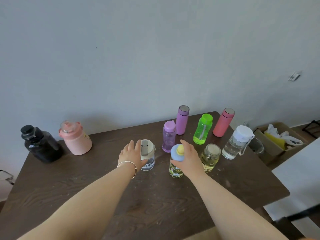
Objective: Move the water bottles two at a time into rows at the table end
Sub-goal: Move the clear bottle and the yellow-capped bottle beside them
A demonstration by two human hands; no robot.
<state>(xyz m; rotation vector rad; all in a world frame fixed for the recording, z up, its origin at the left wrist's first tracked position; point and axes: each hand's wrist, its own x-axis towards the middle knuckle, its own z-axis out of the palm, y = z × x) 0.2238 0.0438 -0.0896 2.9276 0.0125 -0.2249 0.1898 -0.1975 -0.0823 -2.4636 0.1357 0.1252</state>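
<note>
My left hand [129, 155] wraps the left side of a clear bottle with a beige flip lid [148, 163], which stands mid-table. My right hand [190, 158] holds a small patterned bottle with a blue lid and yellow knob [175, 171] beside it. Behind and to the right stand a translucent purple bottle [168, 139], a purple flask [181, 120], a green bottle [202, 129], a pink flask [223, 122], a yellowish jar [210, 157] and a clear bottle with a white lid [237, 142]. At the far left stand a black jug [41, 144] and a pink jug [75, 138].
The dark wooden table [155, 196] meets the wall along its far edge. A glass cup [256, 144] and an open cardboard box with bags [277, 135] sit beyond the table's right end. A white surface [297, 170] lies at the right.
</note>
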